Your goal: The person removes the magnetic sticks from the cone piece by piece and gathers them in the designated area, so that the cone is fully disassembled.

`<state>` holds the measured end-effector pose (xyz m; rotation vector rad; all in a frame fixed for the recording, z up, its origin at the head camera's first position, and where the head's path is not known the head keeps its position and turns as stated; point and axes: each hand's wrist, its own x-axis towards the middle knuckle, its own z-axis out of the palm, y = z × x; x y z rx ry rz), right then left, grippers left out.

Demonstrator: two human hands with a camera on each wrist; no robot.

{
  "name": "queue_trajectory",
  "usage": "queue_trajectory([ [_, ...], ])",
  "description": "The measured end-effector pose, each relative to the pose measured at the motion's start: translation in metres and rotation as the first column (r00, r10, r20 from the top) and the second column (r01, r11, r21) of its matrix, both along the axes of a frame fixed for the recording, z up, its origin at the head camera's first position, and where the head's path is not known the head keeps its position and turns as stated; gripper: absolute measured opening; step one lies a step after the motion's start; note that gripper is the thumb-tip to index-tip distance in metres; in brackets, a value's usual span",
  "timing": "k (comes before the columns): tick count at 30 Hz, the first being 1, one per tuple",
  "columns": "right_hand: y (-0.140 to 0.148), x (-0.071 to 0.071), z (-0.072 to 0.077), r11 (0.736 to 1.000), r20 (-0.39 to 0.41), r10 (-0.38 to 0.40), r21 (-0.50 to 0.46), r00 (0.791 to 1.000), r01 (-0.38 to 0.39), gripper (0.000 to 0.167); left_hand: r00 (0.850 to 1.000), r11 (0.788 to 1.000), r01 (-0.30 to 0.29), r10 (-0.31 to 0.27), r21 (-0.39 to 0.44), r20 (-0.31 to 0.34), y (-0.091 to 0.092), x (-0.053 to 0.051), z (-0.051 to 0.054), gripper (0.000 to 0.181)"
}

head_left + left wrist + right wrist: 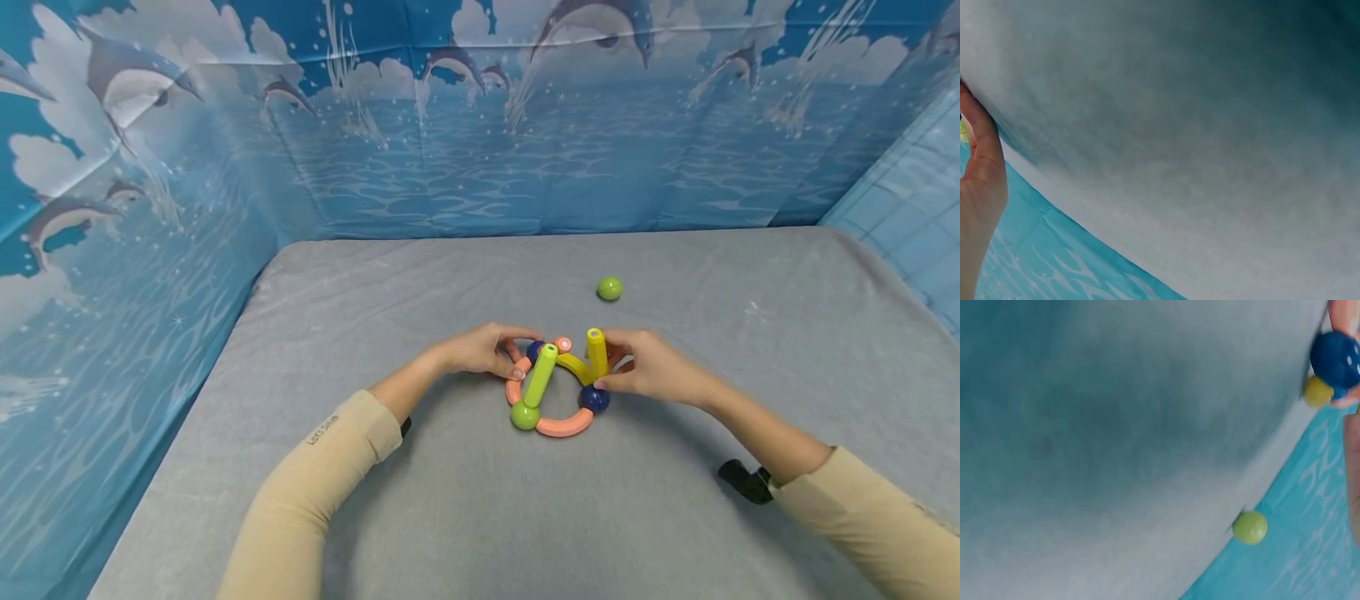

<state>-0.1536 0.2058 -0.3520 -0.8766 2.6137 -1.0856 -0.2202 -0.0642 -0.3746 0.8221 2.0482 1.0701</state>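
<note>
Grey cloth [465, 517] bears, near its middle, a ring of arcs and balls [564, 427]. The left hand [480, 348] holds its left side between thumb and fingers; the right hand [651, 367] pinches an upright yellow stick [597, 353] above a navy ball [595, 399]. Beyond, a green ball [610, 288] sits apart.

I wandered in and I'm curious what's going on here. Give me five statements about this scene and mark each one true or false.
1. A loose green ball lies apart from the ring of toy pieces. True.
2. The left hand is nowhere near the ring. False: the left hand holds the ring's left side.
3. The right hand grips an upright yellow stick. True.
4. The light green stick rises from a red cube. False: the light green stick rises from an attached green ball.
5. The table's cover is bright orange. False: the cover is grey.
</note>
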Motion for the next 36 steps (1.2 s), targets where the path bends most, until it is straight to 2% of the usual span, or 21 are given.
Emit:
queue_trajectory([
  [3, 0.006, -0.004, 0.005, 0.999, 0.005, -0.033, -0.014, 0.999, 0.033, 0.035, 1.0, 1.0, -0.003, 0.003, 0.006, 0.0, 0.0, 0.0, -0.001, 0.063],
  [6, 0.011, -0.008, 0.008, 0.997, 0.044, -0.07, -0.024, 0.997, 0.071, 0.037, 1.0, 1.0, -0.001, 0.002, 0.01, -0.004, 0.0, -0.001, -0.001, 0.062],
  [11, 0.022, -0.014, 0.011, 0.988, 0.077, -0.153, 0.007, 0.985, 0.153, 0.038, 1.0, 1.0, 0.0, 0.0, 0.006, 0.004, 0.0, 0.0, -0.001, 0.063],
  [23, 0.042, -0.031, 0.009, 0.939, 0.16, -0.344, 0.069, 0.925, 0.338, 0.041, 1.0, 1.0, 0.008, -0.008, 0.007, 0.003, 0.0, 0.0, -0.001, 0.062],
  [32, 0.053, -0.045, 0.003, 0.922, 0.255, -0.386, 0.078, 0.887, 0.379, 0.058, 1.0, 1.0, 0.0, 0.0, 0.001, 0.009, 0.0, 0.0, -0.001, 0.062],
  [36, 0.057, -0.052, 0.001, 0.913, 0.304, -0.404, 0.079, 0.863, 0.399, 0.063, 1.0, 1.0, 0.001, -0.001, 0.005, 0.007, 0.0, 0.0, 0.0, 0.062],
])
